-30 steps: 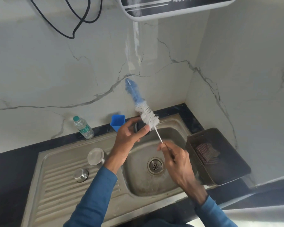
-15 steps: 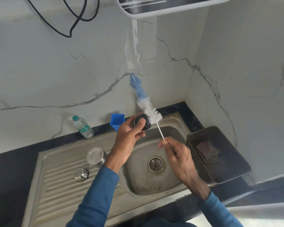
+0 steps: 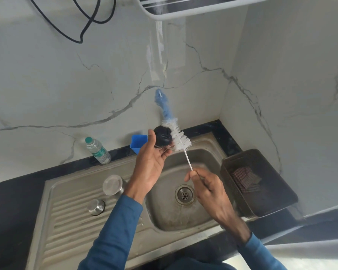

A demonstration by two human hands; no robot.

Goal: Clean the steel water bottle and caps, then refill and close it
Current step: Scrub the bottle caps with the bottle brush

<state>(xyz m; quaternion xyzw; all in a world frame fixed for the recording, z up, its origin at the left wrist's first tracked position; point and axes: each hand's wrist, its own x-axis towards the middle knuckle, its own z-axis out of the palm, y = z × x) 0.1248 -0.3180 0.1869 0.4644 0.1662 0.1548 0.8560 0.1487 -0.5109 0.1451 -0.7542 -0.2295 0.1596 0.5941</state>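
Cap-scrubbing step. Left hand [image 3: 151,168] grips black cap [image 3: 162,139] over sink [image 3: 203,158]; right hand [image 3: 207,187] pinches bottle brush [image 3: 180,142] handle, bristles touching cap. Next, probably: rinse it.

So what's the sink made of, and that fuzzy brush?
The sink looks like brushed steel: grey, dull shine, pressed ridges on its drainboard. The brush seems to have soft plastic bristles, white and blue, on a thin white stem, maybe coated wire; that part is hard to tell.
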